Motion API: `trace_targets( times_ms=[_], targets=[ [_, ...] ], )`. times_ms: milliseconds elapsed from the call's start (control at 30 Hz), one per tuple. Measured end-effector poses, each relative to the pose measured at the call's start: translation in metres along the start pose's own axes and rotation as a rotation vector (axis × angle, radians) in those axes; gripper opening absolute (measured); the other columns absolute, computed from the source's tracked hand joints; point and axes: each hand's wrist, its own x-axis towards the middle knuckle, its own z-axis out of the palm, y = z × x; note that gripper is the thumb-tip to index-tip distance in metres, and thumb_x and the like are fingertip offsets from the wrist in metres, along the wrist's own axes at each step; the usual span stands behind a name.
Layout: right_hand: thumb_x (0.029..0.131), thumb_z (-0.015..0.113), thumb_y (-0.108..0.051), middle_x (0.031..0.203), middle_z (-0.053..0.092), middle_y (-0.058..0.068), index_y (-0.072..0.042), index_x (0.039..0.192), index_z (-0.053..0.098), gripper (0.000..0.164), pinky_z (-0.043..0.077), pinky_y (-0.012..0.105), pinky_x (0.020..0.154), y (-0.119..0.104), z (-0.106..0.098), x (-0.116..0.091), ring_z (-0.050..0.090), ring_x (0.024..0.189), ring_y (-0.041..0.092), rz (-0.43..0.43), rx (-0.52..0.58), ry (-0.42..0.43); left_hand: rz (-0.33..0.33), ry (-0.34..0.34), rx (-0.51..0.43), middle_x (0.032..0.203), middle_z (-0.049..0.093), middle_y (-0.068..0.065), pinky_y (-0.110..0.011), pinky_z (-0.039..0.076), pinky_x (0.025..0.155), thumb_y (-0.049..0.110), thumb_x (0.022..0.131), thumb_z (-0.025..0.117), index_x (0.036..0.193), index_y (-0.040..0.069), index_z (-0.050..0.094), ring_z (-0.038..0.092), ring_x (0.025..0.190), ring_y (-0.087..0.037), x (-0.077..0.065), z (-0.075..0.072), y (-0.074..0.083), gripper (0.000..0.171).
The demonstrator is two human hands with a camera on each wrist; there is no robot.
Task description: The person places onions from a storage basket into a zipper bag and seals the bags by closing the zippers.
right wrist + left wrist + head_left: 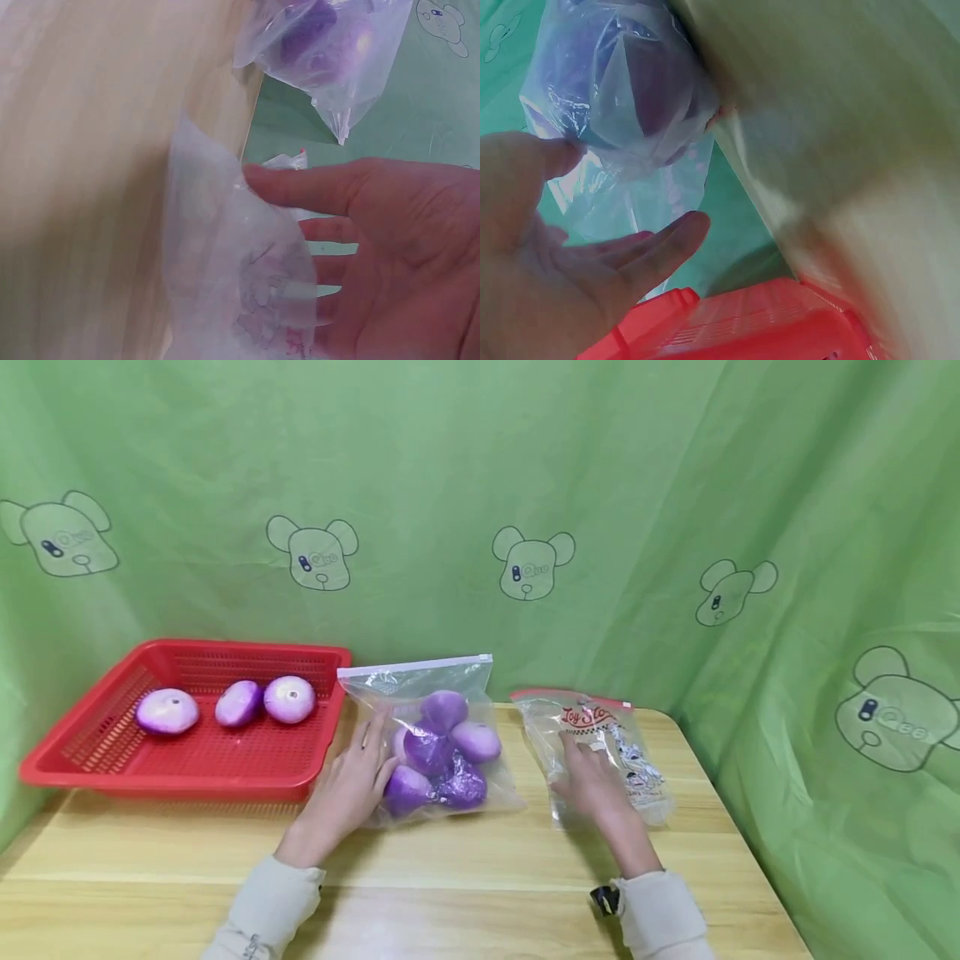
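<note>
A clear zip bag (502, 781) with a white slider holds several purple onions (461, 785) on the table. My left hand (347, 785) is at that bag's left side, fingers extended; in the left wrist view its thumb (559, 156) lies right at the plastic. A second, flat zip bag (543, 714) with a red zip and printed red lettering lies to the right. Over its middle is my right hand (596, 781). The right wrist view shows the right thumb (281, 185) at the flat bag's edge, apart from the straight fingers, whose tips are partly behind the plastic.
A red plastic basket (225, 785) stands at the left, close beside the filled bag, with three purple-and-white onions (291, 699) inside. All rest on a light wooden table (450, 902). Green curtains (420, 468) with printed bear heads hang behind and at both sides.
</note>
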Motion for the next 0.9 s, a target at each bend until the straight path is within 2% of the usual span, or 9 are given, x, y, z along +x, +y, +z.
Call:
trace_targets(
  times_ms=[100, 167, 300, 400, 533, 667, 767, 833, 900],
  targets=[
    [0.085, 0.072, -0.008, 0.106, 0.066, 0.027, 0.002, 0.149, 0.037, 0.073, 0.055, 0.054, 0.072, 0.005, -0.002, -0.001, 0.065, 0.084, 0.041, -0.006, -0.011, 0.059, -0.024, 0.01, -0.013, 0.143, 0.046, -0.027, -0.057, 0.056, 0.068, 0.032, 0.1, 0.06, 0.158, 0.007, 0.018, 0.068, 0.086, -0.046, -0.001, 0.001, 0.005, 0.076],
    [0.086, 0.069, -0.004, 0.094, 0.068, 0.025, 0.004, 0.145, 0.042, 0.065, 0.054, 0.049, 0.06, 0.009, -0.006, -0.003, 0.064, 0.071, 0.037, -0.016, -0.011, 0.119, -0.012, 0.0, -0.039, 0.139, 0.051, -0.027, -0.057, 0.056, 0.07, 0.033, 0.1, 0.06, 0.156, 0.004, 0.02, 0.067, 0.092, -0.045, 0.0, 0.003, 0.011, 0.075],
    [0.084, 0.063, 0.003, 0.087, 0.067, 0.026, 0.003, 0.135, 0.054, 0.051, 0.047, 0.041, 0.045, 0.014, -0.028, -0.008, 0.059, 0.059, 0.035, -0.047, -0.023, 0.277, 0.044, -0.026, -0.098, 0.137, 0.054, -0.024, -0.056, 0.055, 0.083, 0.033, 0.1, 0.06, 0.156, 0.001, 0.022, 0.064, 0.108, -0.042, 0.002, 0.012, 0.029, 0.074],
    [0.087, 0.06, 0.003, 0.086, 0.067, 0.027, -0.001, 0.133, 0.058, 0.046, 0.044, 0.042, 0.041, 0.008, -0.05, -0.013, 0.058, 0.056, 0.036, -0.08, -0.023, 0.431, 0.061, -0.055, -0.138, 0.148, 0.046, -0.022, -0.056, 0.053, 0.09, 0.033, 0.1, 0.06, 0.158, 0.003, 0.015, 0.06, 0.118, -0.04, 0.005, 0.022, 0.045, 0.079],
    [0.09, 0.061, 0.005, 0.093, 0.07, 0.025, -0.006, 0.137, 0.058, 0.048, 0.05, 0.047, 0.049, -0.016, -0.075, -0.025, 0.062, 0.067, 0.039, -0.19, 0.012, 0.63, 0.052, -0.106, -0.182, 0.152, 0.041, -0.022, -0.055, 0.053, 0.09, 0.038, 0.1, 0.059, 0.159, 0.006, 0.01, 0.059, 0.119, -0.04, 0.014, 0.035, 0.064, 0.083],
    [0.083, 0.067, 0.013, 0.11, 0.07, 0.022, -0.007, 0.139, 0.057, 0.061, 0.056, 0.049, 0.076, -0.048, -0.086, -0.04, 0.066, 0.091, 0.04, -0.397, 0.073, 0.756, 0.087, -0.11, -0.145, 0.141, 0.051, -0.026, -0.05, 0.057, 0.078, 0.038, 0.099, 0.059, 0.157, 0.0, 0.016, 0.065, 0.106, -0.04, 0.027, 0.051, 0.084, 0.082],
    [0.079, 0.066, 0.017, 0.117, 0.068, 0.02, -0.006, 0.138, 0.057, 0.064, 0.052, 0.051, 0.092, -0.07, -0.087, -0.048, 0.065, 0.105, 0.039, -0.544, 0.113, 0.792, 0.145, -0.07, -0.075, 0.113, 0.065, -0.022, -0.041, 0.056, 0.059, 0.036, 0.097, 0.063, 0.152, -0.006, 0.024, 0.068, 0.081, -0.032, 0.037, 0.064, 0.102, 0.079],
    [0.079, 0.064, 0.017, 0.121, 0.068, 0.018, -0.005, 0.136, 0.059, 0.062, 0.05, 0.051, 0.096, -0.083, -0.084, -0.052, 0.064, 0.11, 0.038, -0.621, 0.138, 0.794, 0.172, -0.041, -0.033, 0.095, 0.066, -0.015, -0.036, 0.052, 0.052, 0.033, 0.096, 0.064, 0.14, -0.005, 0.042, 0.064, 0.069, -0.026, 0.043, 0.073, 0.113, 0.063],
    [0.08, 0.062, 0.014, 0.122, 0.068, 0.016, -0.004, 0.134, 0.06, 0.057, 0.051, 0.049, 0.097, -0.095, -0.08, -0.057, 0.064, 0.11, 0.037, -0.689, 0.161, 0.789, 0.215, 0.007, -0.026, 0.087, 0.064, -0.011, -0.035, 0.051, 0.053, 0.026, 0.093, 0.063, 0.126, -0.001, 0.054, 0.062, 0.067, -0.023, 0.046, 0.081, 0.123, 0.043]
  ],
)
